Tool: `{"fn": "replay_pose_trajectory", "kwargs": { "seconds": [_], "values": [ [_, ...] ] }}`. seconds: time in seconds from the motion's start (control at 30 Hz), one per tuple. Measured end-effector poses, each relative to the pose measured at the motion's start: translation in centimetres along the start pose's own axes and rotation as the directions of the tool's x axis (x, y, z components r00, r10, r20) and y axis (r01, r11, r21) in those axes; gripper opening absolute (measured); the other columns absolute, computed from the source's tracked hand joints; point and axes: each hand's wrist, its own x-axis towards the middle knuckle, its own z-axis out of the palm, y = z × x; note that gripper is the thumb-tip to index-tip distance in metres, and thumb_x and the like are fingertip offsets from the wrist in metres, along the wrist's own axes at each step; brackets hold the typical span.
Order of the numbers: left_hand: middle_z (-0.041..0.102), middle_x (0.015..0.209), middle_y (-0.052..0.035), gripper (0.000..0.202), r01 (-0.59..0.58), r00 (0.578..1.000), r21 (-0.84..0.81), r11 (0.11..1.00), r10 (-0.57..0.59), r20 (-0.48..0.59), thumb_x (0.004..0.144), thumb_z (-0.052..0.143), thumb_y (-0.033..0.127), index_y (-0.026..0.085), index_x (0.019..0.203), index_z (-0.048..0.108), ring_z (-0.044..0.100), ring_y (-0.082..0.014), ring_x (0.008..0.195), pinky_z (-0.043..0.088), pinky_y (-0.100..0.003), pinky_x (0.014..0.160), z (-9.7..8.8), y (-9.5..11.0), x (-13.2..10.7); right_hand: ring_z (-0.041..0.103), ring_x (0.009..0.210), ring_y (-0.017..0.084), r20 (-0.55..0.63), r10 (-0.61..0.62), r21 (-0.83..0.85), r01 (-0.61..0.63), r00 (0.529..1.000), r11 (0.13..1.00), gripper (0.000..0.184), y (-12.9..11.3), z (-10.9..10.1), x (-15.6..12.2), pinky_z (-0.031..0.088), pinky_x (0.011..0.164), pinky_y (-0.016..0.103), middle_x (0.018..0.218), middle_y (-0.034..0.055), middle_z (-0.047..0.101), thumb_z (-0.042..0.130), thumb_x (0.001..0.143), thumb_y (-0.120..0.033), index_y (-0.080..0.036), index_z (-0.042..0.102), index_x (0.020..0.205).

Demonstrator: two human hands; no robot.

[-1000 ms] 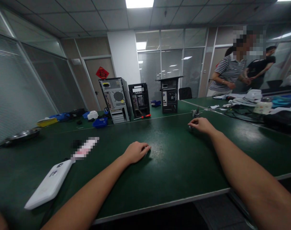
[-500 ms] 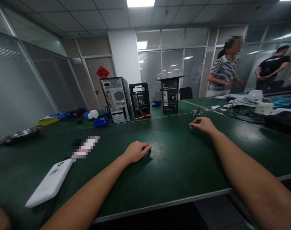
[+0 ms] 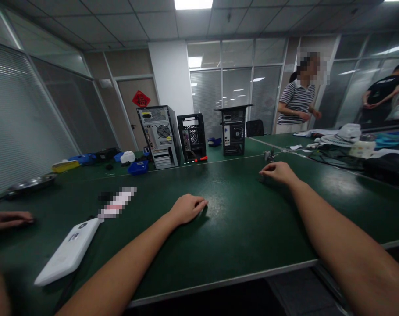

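My left hand [image 3: 188, 208] rests on the green tabletop [image 3: 232, 232] near the middle, its fingers curled together and nothing visible in them. Farther right, my right hand [image 3: 279, 172] is just above or touching the table, thumb and fingertips pinched together. Whatever lies between those fingertips is too small to make out. Just beyond the right hand stand small metal cylinders [image 3: 267, 156].
At the back are a grey computer tower [image 3: 163, 131], an open black case [image 3: 193, 136], another black tower [image 3: 233, 136] and a red screwdriver [image 3: 201, 159]. A white device [image 3: 68, 250] and another person's hand [image 3: 12, 219] are at left. Cables [image 3: 327, 160] lie right.
Another person's hand has come onto the table at the left. A shiny bit under my right fingertips shows less now. My hands have hardly moved; the two people behind have shifted.
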Motion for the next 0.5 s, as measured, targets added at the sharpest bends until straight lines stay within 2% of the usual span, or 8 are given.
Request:
{"fn": "replay_pose_trajectory", "kwargs": {
  "seconds": [0.2, 0.5],
  "values": [
    [0.070, 0.076, -0.0023, 0.051, 0.007, 1.000, -0.011, 1.000, -0.007, 0.015, 0.104, 0.032, 0.051, 0.023, 0.091, 0.073, 0.062, -0.0172, 0.068, 0.039, -0.027, 0.065, -0.09, 0.14, 0.05, 0.070, 0.079, 0.024, -0.044, -0.005, 0.034, 0.007, 0.999, 0.999, 0.030, 0.19, -0.23, -0.04, 0.053, 0.075, 0.035, 0.084, 0.0061, 0.077, 0.072, 0.075, -0.048, -0.022, 0.081, 0.087],
    [0.070, 0.077, -0.0021, 0.049, 0.025, 0.999, -0.032, 0.999, -0.024, 0.032, 0.104, 0.033, 0.051, 0.024, 0.099, 0.074, 0.062, -0.0170, 0.068, 0.040, -0.026, 0.064, -0.24, 0.36, 0.15, 0.070, 0.080, 0.022, -0.002, -0.014, 0.059, 0.014, 1.000, 0.998, 0.022, 0.25, -0.17, 0.04, 0.054, 0.077, 0.032, 0.085, 0.0049, 0.077, 0.072, 0.073, -0.038, -0.021, 0.080, 0.086]
  ]
}}
